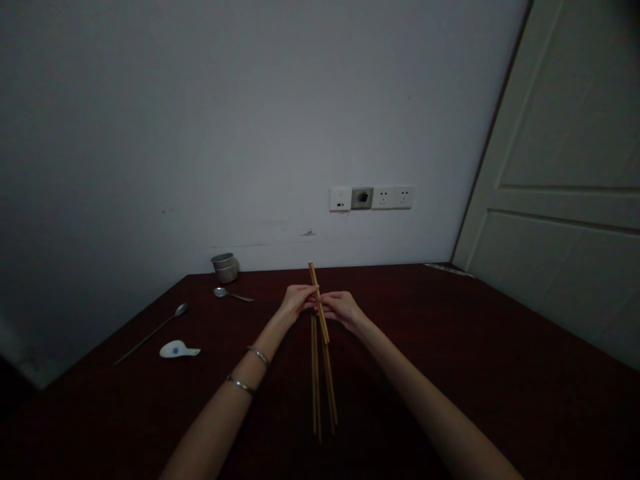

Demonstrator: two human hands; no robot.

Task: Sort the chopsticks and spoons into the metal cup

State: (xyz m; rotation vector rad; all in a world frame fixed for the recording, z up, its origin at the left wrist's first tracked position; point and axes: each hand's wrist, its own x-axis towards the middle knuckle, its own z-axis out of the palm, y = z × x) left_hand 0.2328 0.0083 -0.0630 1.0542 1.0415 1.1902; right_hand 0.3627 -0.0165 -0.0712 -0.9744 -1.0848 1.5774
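A pair of wooden chopsticks (323, 323) is raised over the table, tilted, with both my hands meeting at it. My left hand (299, 299) pinches the chopsticks from the left, thumb and fingers closed around them. From the right, my right hand (343, 307) has its fingers closed against the same sticks. Below the hands, several more chopsticks (316, 387) lie lengthwise on the dark red table (425, 373), in two narrow groups. Two bangles circle my left forearm.
To the left are a metal cup (225, 268), a short metal spoon (233, 294), a long-handled spoon (153, 333) and a white ceramic spoon (179, 349). Wall sockets (371, 198) sit above the table's back edge. A pale door (565, 160) stands at the right.
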